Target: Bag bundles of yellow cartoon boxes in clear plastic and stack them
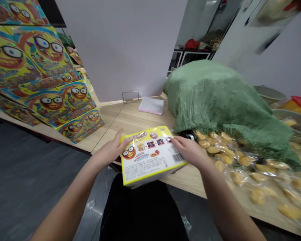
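Observation:
Between my two hands is a yellow and white printed box (150, 164), its text side with a barcode facing up. It is held over the table's front edge, tilted slightly toward me. My left hand (111, 147) grips the box's left side, thumb on the upper face. My right hand (190, 150) grips the right side, its fingers partly hidden under the box. A small stack of white sheets (151, 105) lies on the wooden table (130, 118) beyond the box, beside a thin wire stand (130, 97).
Stacked yellow cartoon-face boxes (50, 77) stand at the left. To the right, a green cloth (225, 93) covers a large heap. Many clear-wrapped yellow pieces (258, 194) are spread around its base. A pale panel (122, 47) rises behind the table. Round baskets (269, 93) sit at the far right.

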A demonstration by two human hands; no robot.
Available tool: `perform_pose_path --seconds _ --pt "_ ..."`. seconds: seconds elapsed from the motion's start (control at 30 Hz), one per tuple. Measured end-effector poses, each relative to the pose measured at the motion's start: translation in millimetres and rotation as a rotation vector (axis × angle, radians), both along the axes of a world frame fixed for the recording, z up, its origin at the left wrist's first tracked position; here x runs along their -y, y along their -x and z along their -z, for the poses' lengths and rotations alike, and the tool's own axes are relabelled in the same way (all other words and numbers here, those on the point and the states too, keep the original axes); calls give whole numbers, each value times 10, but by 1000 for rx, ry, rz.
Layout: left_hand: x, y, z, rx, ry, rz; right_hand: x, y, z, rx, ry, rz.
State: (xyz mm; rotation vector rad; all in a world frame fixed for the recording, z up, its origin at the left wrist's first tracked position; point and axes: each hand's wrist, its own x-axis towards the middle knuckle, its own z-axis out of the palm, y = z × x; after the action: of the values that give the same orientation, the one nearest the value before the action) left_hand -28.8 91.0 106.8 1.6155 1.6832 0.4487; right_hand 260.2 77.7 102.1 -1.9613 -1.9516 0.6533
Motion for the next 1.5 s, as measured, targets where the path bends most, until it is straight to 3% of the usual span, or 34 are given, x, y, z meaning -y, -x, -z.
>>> perform_pose_path --seconds 0.1,0.2,0.27,0.33,0.4,0.53,0.67,0.8,0.83,0.9,1.0,1.1,1.2,1.4,1.5 --pt "-217 -79 215 -165 30 26 -286 -30 244 28 83 -45" --pt "-197 -92 246 -303 -301 25 -387 -74 329 -1 -176 -80" --pt "-133 -66 209 -217 -460 201 -415 -40 301 17 -395 -228" --pt "-83 -33 184 -72 -457 427 -463 62 251 49 -484 -433" --pt "-65 -10 189 17 -401 518 -551 198 206 92 -498 -556" --pt "-156 -39 241 118 -431 340 -825 387 113 33 -508 -539" --pt "-410 -133 261 344 -506 -6 -1111 464 -26 -38 -500 -464" --pt "-650 -180 287 832 -254 -254 -1157 651 -141 98 -823 -318" --pt "-689 -178 303 925 -187 -299 -1121 725 -147 111 -905 -330" --pt "-737 -158 343 1049 -101 -376 -1033 892 -119 105 -961 -496" --pt "-737 -104 401 1209 8 -403 -972 1126 8 55 -893 -726" --pt "-662 -55 437 1307 106 -307 -1041 1250 153 -30 -821 -690" --pt "-562 -38 473 1287 50 -197 -1117 1266 230 -93 -781 -636" --pt "-511 -102 570 1285 -81 -331 -1045 1275 194 -71 -819 -592" --pt "-515 -133 564 1211 -151 -355 -995 1291 156 6 -867 -643"
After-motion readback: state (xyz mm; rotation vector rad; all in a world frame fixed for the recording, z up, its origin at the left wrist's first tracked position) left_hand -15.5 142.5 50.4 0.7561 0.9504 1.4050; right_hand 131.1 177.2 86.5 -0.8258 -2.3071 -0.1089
